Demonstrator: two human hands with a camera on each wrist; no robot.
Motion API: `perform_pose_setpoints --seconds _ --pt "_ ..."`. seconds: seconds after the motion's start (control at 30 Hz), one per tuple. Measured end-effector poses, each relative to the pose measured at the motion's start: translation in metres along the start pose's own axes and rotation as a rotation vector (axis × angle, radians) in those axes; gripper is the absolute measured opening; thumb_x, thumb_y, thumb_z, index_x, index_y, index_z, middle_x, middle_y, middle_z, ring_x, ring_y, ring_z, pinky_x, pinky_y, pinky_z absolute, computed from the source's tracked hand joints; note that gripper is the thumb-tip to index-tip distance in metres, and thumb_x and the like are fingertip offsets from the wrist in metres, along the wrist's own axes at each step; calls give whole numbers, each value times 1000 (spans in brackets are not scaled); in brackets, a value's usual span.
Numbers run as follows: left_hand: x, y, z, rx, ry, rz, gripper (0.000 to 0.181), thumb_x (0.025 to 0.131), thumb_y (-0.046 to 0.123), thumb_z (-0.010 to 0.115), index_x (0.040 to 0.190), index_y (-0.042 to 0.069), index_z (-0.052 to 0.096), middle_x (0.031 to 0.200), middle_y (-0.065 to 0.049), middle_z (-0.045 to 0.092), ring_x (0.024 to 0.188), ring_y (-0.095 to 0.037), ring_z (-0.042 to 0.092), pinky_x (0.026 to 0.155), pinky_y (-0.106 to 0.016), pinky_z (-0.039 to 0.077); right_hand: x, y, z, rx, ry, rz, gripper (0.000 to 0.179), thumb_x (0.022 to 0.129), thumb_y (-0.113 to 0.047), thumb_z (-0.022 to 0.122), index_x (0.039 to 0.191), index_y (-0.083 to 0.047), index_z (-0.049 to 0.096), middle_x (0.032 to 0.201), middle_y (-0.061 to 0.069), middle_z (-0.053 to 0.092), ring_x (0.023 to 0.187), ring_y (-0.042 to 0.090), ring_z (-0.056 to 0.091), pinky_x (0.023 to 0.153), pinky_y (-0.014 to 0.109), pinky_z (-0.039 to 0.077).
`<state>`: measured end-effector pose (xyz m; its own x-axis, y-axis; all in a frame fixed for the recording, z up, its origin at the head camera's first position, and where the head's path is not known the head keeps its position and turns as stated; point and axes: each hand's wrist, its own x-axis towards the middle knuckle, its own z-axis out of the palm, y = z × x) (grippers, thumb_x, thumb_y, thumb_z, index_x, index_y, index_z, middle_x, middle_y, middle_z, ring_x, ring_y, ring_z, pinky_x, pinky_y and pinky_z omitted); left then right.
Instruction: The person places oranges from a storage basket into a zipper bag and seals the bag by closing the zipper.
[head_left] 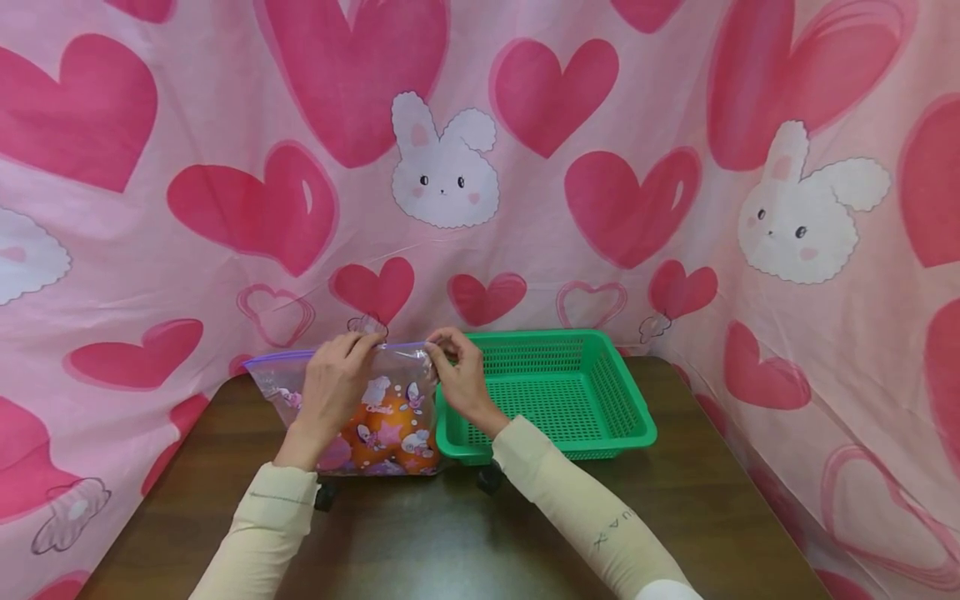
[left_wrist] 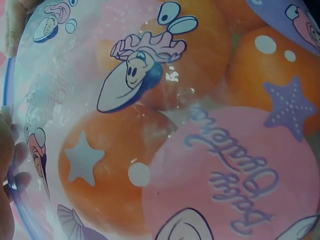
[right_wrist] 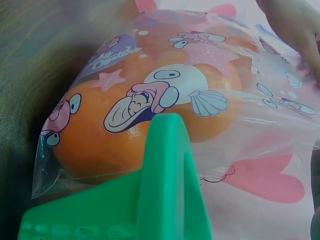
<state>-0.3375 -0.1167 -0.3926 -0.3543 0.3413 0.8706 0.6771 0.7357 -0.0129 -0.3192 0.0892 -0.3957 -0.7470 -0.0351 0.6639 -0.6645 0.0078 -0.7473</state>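
Observation:
A clear printed zip bag (head_left: 390,417) with several oranges (left_wrist: 110,170) inside stands on the table, its purple zip edge along the top. With curled fingers, my left hand (head_left: 337,379) pinches that edge near its middle. My right hand (head_left: 462,375) pinches the top right corner of the bag between thumb and fingers. Through the film, the right wrist view shows the oranges (right_wrist: 100,135) sitting low in the bag. Whether the zip is fully sealed cannot be told.
A green plastic basket (head_left: 637,425) stands just right of the bag, its rim under my right wrist. The brown wooden table (head_left: 390,542) reaches toward me. A pink cloth (head_left: 525,225) with hearts and rabbits hangs behind and at the sides.

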Motion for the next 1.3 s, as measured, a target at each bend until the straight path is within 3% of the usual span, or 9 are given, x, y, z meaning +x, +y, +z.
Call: perform_pose_setpoints --seconds 0.27,0.67,0.9,1.3 --pt "-4 -3 -2 -11 11 12 24 87 0 76 110 1 71 95 -17 70 80 -36 65 69 -48 56 0 -1 0 -10 -13 -8 9 101 2 56 103 11 59 72 28 60 54 41 57 48 44 54" --pt "-8 -10 -9 6 9 -4 27 86 -1 77 113 2 71 96 -17 70 82 -35 66 71 -48 58 -1 4 -2 13 -17 33 9 102 0 56 102 9 58 71 25 61 54 38 56 48 31 53" --pt "-13 -14 -13 16 -5 -16 30 85 -1 78 114 1 71 97 -17 71 83 -36 67 72 -49 58 -1 7 -3 25 -17 18 10 102 -1 56 102 9 58 72 25 60 52 37 55 47 31 53" --pt "-16 -23 -18 8 28 -27 24 87 -3 74 111 -1 71 96 -17 72 83 -37 67 71 -50 55 -1 5 -4 15 -21 27 9 102 1 56 103 10 58 73 26 60 53 40 55 47 33 54"
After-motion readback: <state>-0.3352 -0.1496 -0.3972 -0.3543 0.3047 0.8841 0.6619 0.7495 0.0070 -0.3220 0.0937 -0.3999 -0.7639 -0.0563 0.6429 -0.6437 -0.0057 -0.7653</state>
